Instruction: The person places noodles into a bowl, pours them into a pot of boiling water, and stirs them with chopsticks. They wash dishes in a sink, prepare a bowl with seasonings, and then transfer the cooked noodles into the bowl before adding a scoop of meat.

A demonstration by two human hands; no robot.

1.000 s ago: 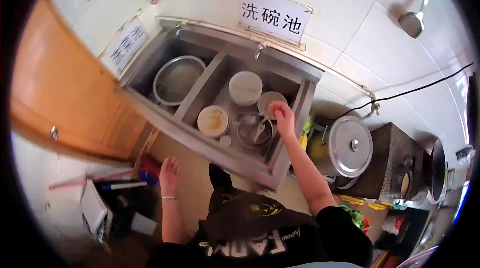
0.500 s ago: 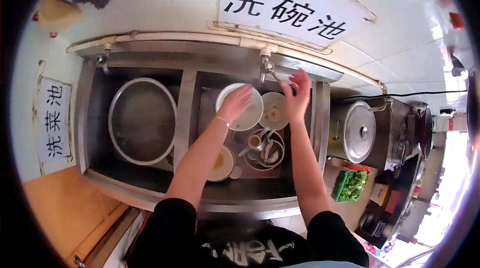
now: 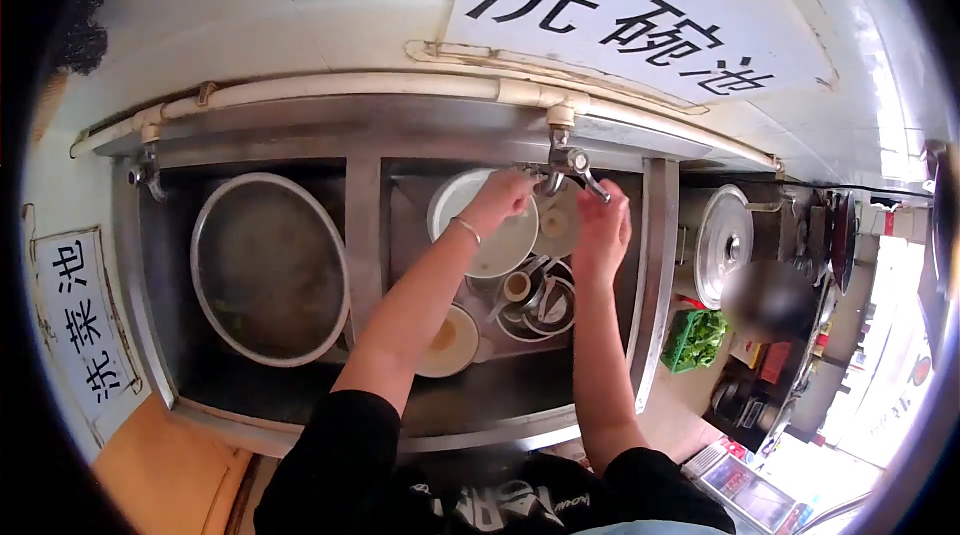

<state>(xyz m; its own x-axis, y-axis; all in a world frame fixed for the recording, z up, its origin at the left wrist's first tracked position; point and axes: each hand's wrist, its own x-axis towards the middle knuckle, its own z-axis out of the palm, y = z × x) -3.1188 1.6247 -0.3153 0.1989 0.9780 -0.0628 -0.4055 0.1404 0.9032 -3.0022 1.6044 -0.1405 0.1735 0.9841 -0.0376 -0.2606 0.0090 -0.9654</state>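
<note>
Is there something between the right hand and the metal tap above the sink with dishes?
Nothing visible does: the right hand is already at the lever of the metal tap, and the left hand is beside the spout.

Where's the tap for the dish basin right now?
The tap hangs from the pipe at the back of the right basin, above the white plate, between the left hand and right hand.

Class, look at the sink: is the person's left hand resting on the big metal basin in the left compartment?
No. The left hand is at the white plate in the right compartment, apart from the basin.
</note>
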